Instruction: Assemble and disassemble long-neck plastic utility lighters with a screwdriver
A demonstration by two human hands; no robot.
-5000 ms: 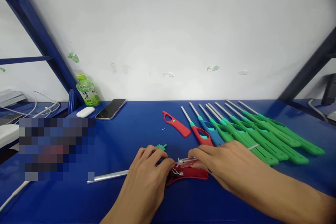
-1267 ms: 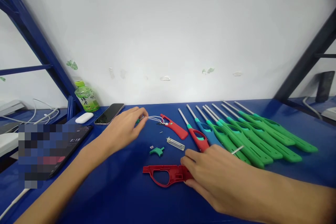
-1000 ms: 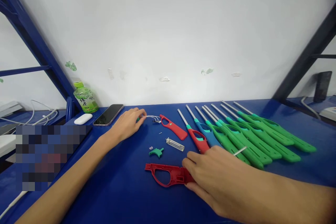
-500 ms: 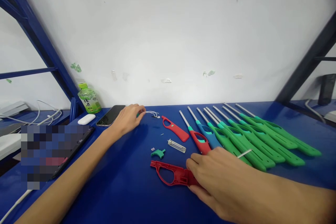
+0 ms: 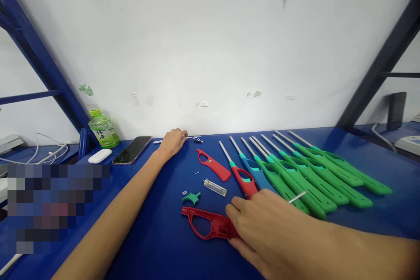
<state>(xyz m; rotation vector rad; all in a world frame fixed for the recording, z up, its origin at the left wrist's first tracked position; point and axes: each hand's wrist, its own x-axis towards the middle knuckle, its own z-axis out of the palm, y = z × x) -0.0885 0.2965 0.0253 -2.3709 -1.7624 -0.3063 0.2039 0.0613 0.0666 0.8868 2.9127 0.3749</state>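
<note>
My left hand (image 5: 173, 143) is at the table's back edge by the wall, its fingers closed over a metal tube with thin white wires (image 5: 193, 138) showing at its right. My right hand (image 5: 256, 223) grips the handle end of an open red lighter shell half (image 5: 210, 224) lying on the table. Above that shell lie a green trigger piece (image 5: 192, 198), a clear fuel tank (image 5: 215, 187), a tiny pin (image 5: 197, 173) and the other red shell half (image 5: 214, 165).
Several long-necked lighters, mostly green (image 5: 315, 183), lie side by side at the right. At the left stand a green bottle (image 5: 104, 130), a phone (image 5: 133, 150) and a white case (image 5: 100, 155). A white wall (image 5: 210, 52) rises behind the blue table (image 5: 147, 236).
My left hand has moved right, away from the phone, and the metal tube now shows at its left. The view has shifted slightly. My right hand keeps its hold on the red shell.
</note>
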